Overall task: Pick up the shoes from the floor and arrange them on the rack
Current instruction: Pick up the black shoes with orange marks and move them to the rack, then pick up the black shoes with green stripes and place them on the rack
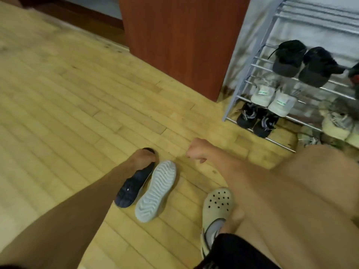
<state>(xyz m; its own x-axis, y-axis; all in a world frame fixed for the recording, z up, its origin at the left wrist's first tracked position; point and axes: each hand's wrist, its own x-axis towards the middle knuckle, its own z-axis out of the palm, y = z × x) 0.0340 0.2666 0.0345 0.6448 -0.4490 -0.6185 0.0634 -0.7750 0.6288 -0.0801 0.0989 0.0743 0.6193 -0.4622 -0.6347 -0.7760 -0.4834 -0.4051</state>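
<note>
On the wooden floor lies a dark blue shoe (132, 188), and my left hand (143, 159) is closed over its heel end. Right beside it, touching, a second shoe lies turned over with its pale ridged sole (155, 191) facing up. My right hand (196, 150) hovers to the right of both as a loose fist with nothing in it. The metal shoe rack (238, 94) stands at the right and carries a black pair (289, 59), a white pair (272, 99) and a dark pair (254, 121) on its lower shelves.
A reddish-brown wooden cabinet (174, 45) stands just left of the rack. My foot in a pale green perforated clog (217, 204) rests on the floor near the two shoes. Beige fuzzy shoes (334, 123) sit at the rack's right side. The rack's top rails (314, 16) hold nothing.
</note>
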